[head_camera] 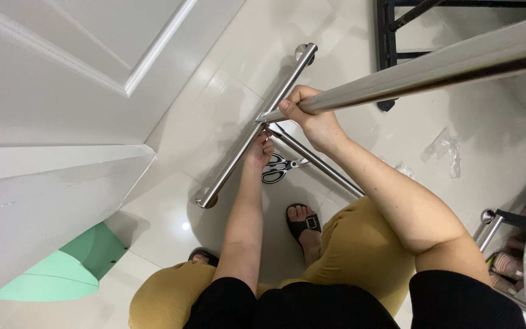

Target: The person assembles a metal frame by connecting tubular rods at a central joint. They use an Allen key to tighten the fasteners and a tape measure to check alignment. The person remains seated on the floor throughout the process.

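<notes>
My right hand [312, 117] grips a long shiny steel tube [433, 67] near its lower end, holding it upright so it runs toward the camera. The tube's end meets a steel crossbar [238, 152] lying on the pale tiled floor. My left hand [260, 150] reaches down to that joint, fingers pinched at the crossbar where the tube meets it. What the fingers hold there is too small to tell. A second thinner steel rod [321, 163] slants from the joint toward my knees.
Black-handled scissors [278, 169] lie on the floor just beside the joint. A white door [62, 67] stands at left, with a green object [74, 265] below it. A black metal frame [397, 36] is at top right; clear plastic wrap [445, 149] and another steel tube [488, 226] lie at right.
</notes>
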